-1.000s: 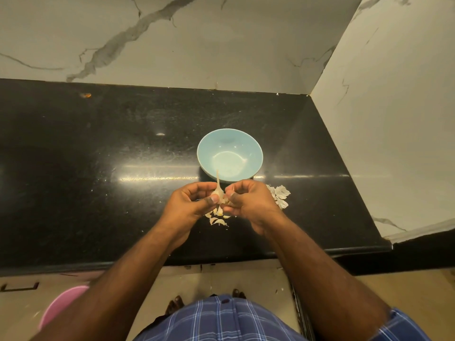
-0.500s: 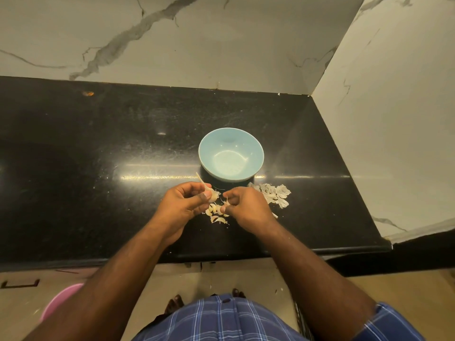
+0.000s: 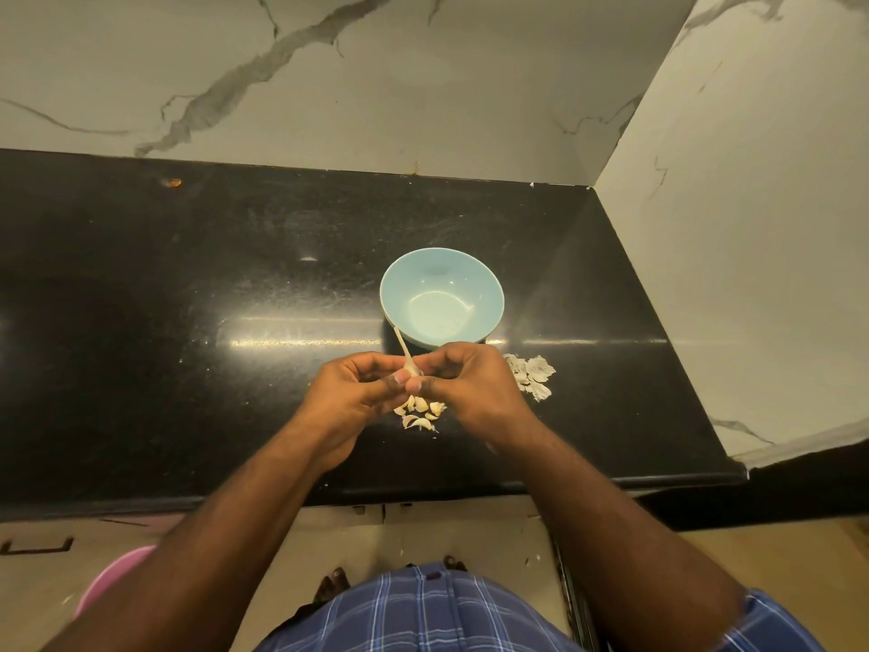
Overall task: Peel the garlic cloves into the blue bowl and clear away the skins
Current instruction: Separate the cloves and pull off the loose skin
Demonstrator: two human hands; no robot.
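Note:
An empty blue bowl (image 3: pixel 442 296) stands on the black counter (image 3: pixel 188 322). Just in front of it, my left hand (image 3: pixel 357 392) and my right hand (image 3: pixel 465 388) meet above the counter. Both pinch a small piece of garlic (image 3: pixel 411 367) whose thin stem points up toward the bowl's near rim. Several loose garlic cloves (image 3: pixel 421 414) lie on the counter under and between my hands. A heap of papery skins (image 3: pixel 531 376) sits to the right of my right hand.
Marble walls close the counter at the back and on the right (image 3: pixel 752 228). A pink tub (image 3: pixel 113 585) stands on the floor at the lower left, below the counter's front edge. A small orange speck (image 3: pixel 171 182) lies far left on the counter.
My hands dipped apart toward the cloves half a second ago and have come back together, lifting the stemmed garlic piece up in front of the bowl.

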